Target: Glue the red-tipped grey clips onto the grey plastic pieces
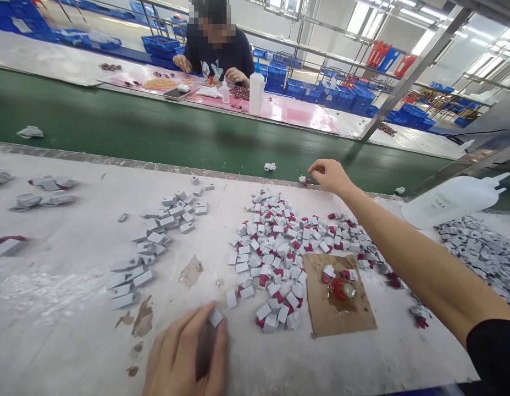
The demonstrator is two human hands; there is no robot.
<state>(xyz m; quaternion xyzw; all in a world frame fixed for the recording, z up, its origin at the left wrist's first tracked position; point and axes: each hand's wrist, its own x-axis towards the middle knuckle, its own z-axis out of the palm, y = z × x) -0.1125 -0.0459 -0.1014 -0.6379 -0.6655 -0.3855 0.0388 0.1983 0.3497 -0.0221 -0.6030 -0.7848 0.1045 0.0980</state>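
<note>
Grey block [216,317] is at about 7 o'clock in the view, pinched between the left hand's [187,349] thumb and fingers, above the white surface [82,341]. From that hand, loose grey pieces [168,217] lie towards 11 o'clock, a grey-and-maroon pile [275,247] between 1 and 2, and cardboard [327,323] bearing a red jar [341,289] past 2. At 1 o'clock, the right hand's [327,175] fingers are narrowed beside a small grey-and-maroon piece [303,180] by the green belt [156,129]; whether they grip anything, I cannot tell.
</note>
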